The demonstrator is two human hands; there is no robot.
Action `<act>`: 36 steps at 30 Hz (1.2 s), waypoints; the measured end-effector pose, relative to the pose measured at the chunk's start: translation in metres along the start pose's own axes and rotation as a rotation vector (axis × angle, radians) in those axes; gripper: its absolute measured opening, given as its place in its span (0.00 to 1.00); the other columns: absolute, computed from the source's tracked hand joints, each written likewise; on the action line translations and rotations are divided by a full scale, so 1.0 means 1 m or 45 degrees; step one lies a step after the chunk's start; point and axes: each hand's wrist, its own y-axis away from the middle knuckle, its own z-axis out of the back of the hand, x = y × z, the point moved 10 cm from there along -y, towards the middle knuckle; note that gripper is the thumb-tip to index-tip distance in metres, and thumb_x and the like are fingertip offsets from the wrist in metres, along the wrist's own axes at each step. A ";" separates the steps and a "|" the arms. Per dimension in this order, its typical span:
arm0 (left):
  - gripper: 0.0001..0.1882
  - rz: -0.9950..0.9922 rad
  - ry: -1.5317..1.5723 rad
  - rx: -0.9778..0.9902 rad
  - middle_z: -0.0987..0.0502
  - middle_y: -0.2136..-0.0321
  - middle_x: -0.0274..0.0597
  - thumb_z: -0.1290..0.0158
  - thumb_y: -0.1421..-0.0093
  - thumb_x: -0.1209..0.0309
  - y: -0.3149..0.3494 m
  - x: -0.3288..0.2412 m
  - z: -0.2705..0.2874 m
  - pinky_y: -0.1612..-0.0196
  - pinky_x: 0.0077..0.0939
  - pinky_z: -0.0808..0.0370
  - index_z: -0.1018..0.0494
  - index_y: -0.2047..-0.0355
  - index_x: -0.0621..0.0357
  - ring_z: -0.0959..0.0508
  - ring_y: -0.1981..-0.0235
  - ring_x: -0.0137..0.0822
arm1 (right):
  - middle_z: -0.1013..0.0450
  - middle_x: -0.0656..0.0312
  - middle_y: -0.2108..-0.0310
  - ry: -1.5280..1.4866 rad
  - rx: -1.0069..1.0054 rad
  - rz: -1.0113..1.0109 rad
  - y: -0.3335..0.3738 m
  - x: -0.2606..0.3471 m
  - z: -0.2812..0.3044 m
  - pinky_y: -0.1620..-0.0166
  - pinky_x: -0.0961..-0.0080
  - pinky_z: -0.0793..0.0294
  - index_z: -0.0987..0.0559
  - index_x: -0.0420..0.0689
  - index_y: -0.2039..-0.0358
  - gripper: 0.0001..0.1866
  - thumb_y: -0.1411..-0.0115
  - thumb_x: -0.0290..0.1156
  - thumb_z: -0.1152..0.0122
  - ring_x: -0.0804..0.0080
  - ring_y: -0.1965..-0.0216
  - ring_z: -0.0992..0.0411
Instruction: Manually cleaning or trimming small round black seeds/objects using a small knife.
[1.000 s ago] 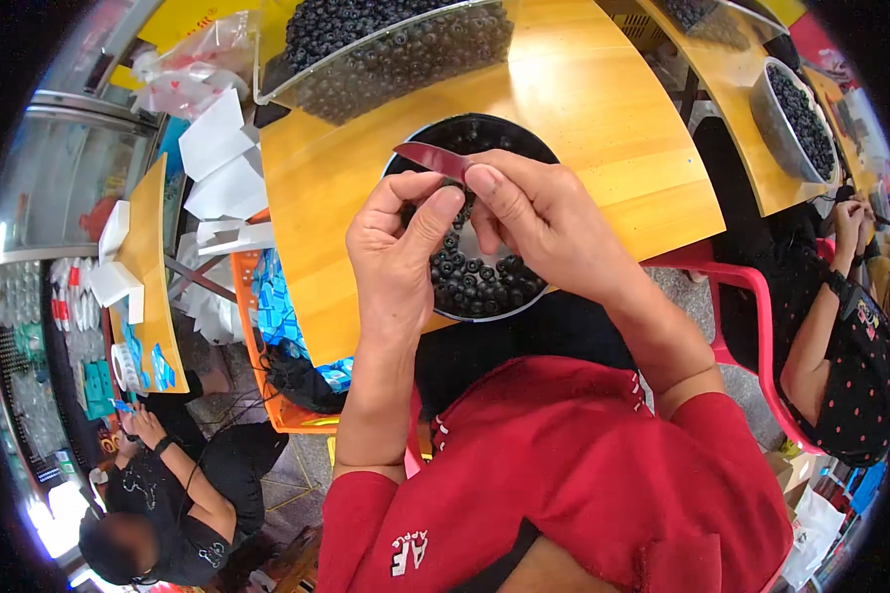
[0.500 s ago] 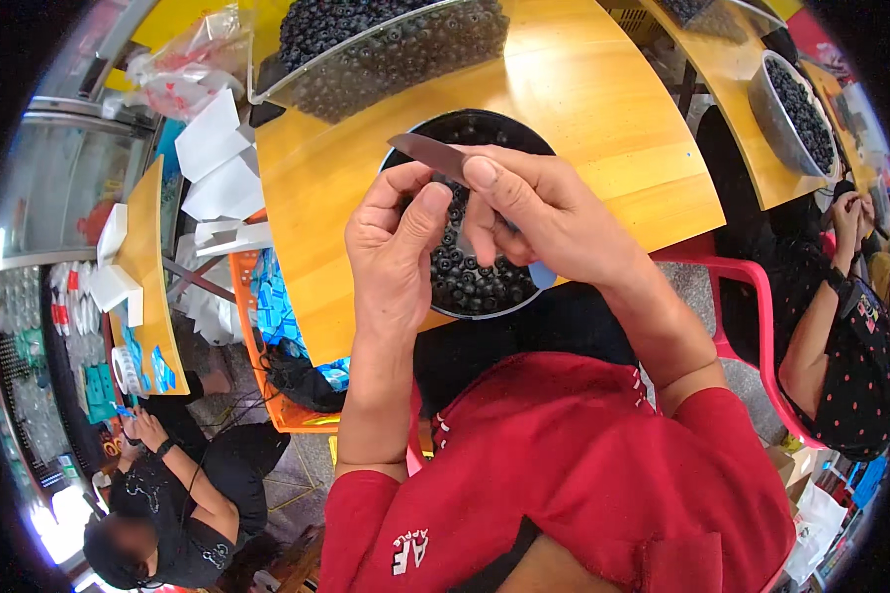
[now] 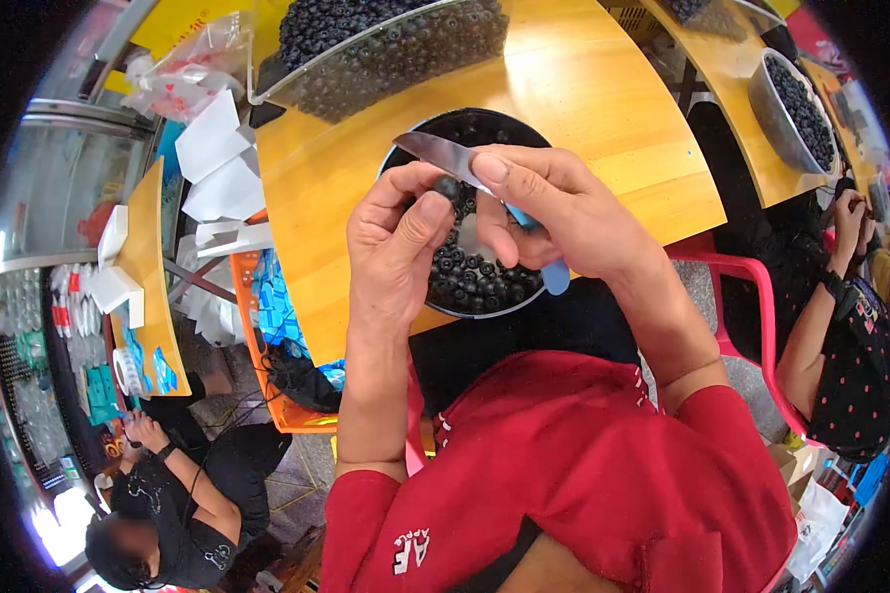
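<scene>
My left hand [image 3: 391, 237] pinches a single blueberry [image 3: 447, 187] between thumb and fingertips. Wrapped round the blue handle of a small knife [image 3: 435, 151] is my right hand [image 3: 549, 210], its thumb pressed on the base of the blade. The blade points to the upper left, just above the blueberry. Beneath both hands a round bowl [image 3: 509, 117] with a dark rim holds many blueberries [image 3: 475, 282], with part of its pale bottom showing. A rounded blue piece [image 3: 557, 278], perhaps the handle's end, shows under my right hand.
A clear bin [image 3: 386, 59] full of blueberries stands at the far side of the wooden table [image 3: 603, 119]. An orange crate [image 3: 257, 346] with blue packets is at the left. Right, a co-worker [image 3: 841, 336] sits beyond a red chair [image 3: 761, 296]; another [image 3: 188, 484] sits lower left.
The knife has drawn slightly back and right from the left fingers, and the right hand has turned, showing more blue handle. The pinched blueberry is now plainly visible.
</scene>
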 end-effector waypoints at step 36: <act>0.09 -0.001 0.005 -0.005 0.27 0.72 0.34 0.44 0.45 0.76 -0.001 0.000 -0.005 0.75 0.13 0.37 0.27 0.63 0.64 0.34 0.78 0.22 | 0.36 0.70 0.87 0.076 0.043 0.049 -0.011 0.002 -0.001 0.86 0.91 0.51 0.30 0.41 0.49 0.21 0.33 0.43 0.62 0.90 0.89 0.46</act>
